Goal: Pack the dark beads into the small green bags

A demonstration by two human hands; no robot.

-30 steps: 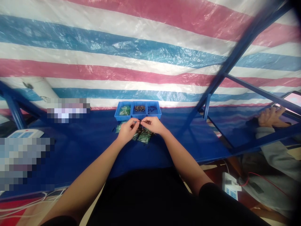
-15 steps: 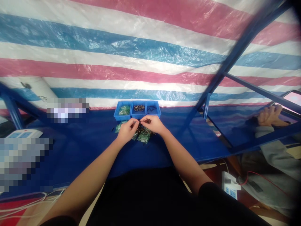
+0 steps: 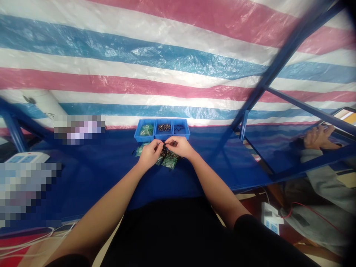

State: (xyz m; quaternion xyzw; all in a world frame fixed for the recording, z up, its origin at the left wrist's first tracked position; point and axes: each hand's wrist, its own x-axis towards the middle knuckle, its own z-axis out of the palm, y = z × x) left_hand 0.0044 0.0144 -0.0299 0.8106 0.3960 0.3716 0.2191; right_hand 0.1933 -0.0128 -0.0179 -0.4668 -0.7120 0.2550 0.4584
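Observation:
My left hand and my right hand meet over the blue table, fingertips pinched together on a small dark part too tiny to name. Beneath them lies a pile of small green bags and dark pieces. Just behind stand three joined blue bins: the left one holds green bags, the middle one brownish metal parts, the right one dark parts.
A striped pink, white and blue tarp hangs behind the table. Blue metal frame bars slant across the right. Another person's hand rests at a screen on the right. A white device sits at the left.
Both hands stay pinched together at the same spot; only small finger shifts. The screen at the far right changes colour.

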